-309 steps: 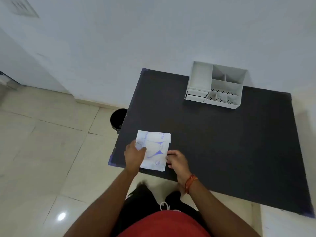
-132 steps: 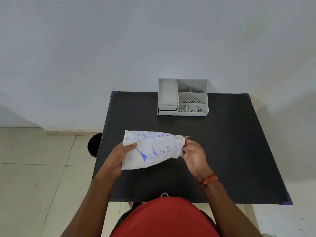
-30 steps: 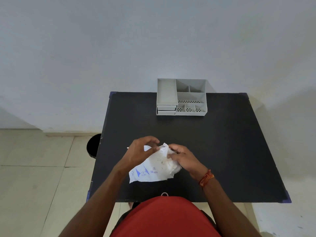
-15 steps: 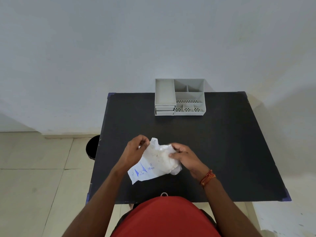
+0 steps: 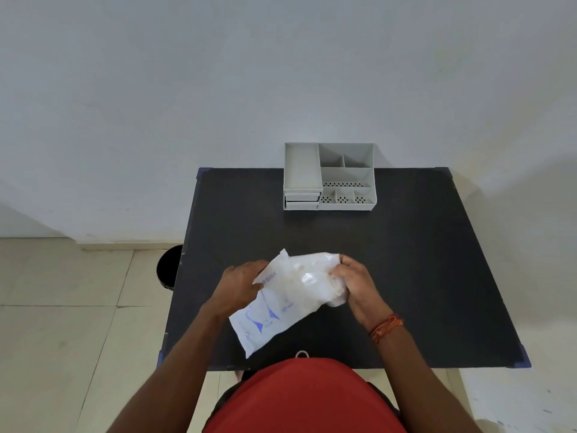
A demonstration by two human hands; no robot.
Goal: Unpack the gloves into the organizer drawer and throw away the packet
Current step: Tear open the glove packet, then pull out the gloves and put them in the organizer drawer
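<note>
You've got a black table (image 5: 406, 260) pushed against a plain white wall (image 5: 218, 89), blue tape on its corners (image 5: 522, 364). Beige tiled floor (image 5: 62, 323) on your left, a baseboard strip (image 5: 125, 246) where it meets the wall. Your red shirt (image 5: 306, 398) fills the bottom edge; an orange thread band (image 5: 385, 327) sits on your wrist.

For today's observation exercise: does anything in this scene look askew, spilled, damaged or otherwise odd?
Nothing is spilled or broken. The glove packet is crumpled and tilted, open at its right end, gripped by the left hand and right hand. The organizer sits square on the table.
</note>
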